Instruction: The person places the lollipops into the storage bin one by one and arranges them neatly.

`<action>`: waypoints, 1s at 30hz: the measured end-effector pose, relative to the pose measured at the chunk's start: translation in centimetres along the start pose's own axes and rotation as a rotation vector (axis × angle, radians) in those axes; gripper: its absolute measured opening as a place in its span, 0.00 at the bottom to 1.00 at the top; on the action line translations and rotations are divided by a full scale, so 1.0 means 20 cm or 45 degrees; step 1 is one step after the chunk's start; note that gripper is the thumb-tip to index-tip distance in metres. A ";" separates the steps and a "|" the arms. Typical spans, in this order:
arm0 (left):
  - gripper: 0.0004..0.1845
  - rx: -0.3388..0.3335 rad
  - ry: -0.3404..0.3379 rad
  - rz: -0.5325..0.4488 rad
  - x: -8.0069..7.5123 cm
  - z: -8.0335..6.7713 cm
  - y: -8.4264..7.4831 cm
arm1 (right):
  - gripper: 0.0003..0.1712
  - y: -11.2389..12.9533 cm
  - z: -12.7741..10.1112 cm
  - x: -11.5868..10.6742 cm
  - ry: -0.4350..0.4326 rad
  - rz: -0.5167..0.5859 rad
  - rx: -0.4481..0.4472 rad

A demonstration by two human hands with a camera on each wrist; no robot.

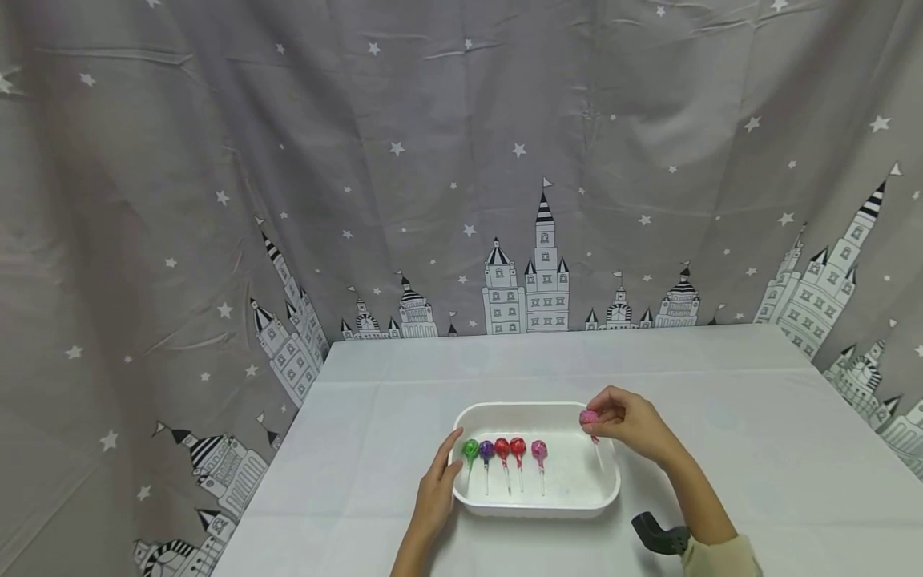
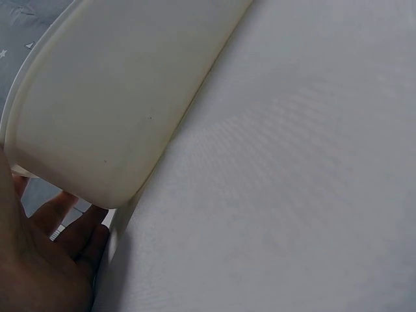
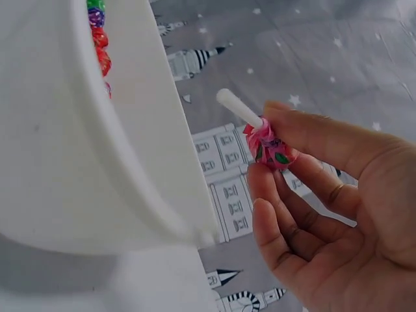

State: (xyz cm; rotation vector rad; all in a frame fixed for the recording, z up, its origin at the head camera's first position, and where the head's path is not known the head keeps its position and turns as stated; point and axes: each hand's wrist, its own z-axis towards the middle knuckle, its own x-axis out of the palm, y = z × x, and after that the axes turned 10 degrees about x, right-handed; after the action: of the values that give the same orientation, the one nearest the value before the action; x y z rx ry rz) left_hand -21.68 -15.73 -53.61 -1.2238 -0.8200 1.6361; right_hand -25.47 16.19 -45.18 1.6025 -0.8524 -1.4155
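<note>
A white tray [image 1: 537,511] stands on the table in the head view. My left hand [image 1: 435,490] grips its left rim; in the left wrist view the fingers lie against the tray's outer wall [image 2: 97,104]. Between thumb and fingertips, my right hand [image 1: 634,425] pinches a pink-wrapped lollipop [image 3: 270,148] over the tray's right end, its white stick sticking out. Lying in a row inside are a green lollipop [image 1: 471,448], a purple one [image 1: 486,450], two red lollipops [image 1: 517,447] side by side and, a small gap further right, another pink lollipop [image 1: 539,450].
The tray rests on a white-covered table [image 1: 360,449]. Behind and to the left hangs a grey curtain [image 1: 404,192] printed with castles and stars. A black curved piece [image 1: 659,535] sits at my right wrist, beside a beige sleeve [image 1: 721,557].
</note>
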 end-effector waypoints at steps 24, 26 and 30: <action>0.23 -0.023 0.003 0.007 0.00 0.00 -0.01 | 0.15 0.04 0.04 0.23 -0.079 -0.076 0.068; 0.23 -0.030 0.002 0.005 0.00 0.00 -0.01 | 0.15 0.04 0.04 0.24 -0.079 -0.068 0.078; 0.23 -0.028 -0.005 0.002 0.00 0.00 -0.01 | 0.14 0.03 0.04 0.28 -0.078 -0.071 0.119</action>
State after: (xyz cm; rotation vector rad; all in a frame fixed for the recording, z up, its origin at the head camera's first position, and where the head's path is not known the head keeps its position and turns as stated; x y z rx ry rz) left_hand -21.54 -15.59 -53.43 -1.2374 -0.8418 1.6346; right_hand -25.40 10.87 -47.03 1.6717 -0.9280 -1.4900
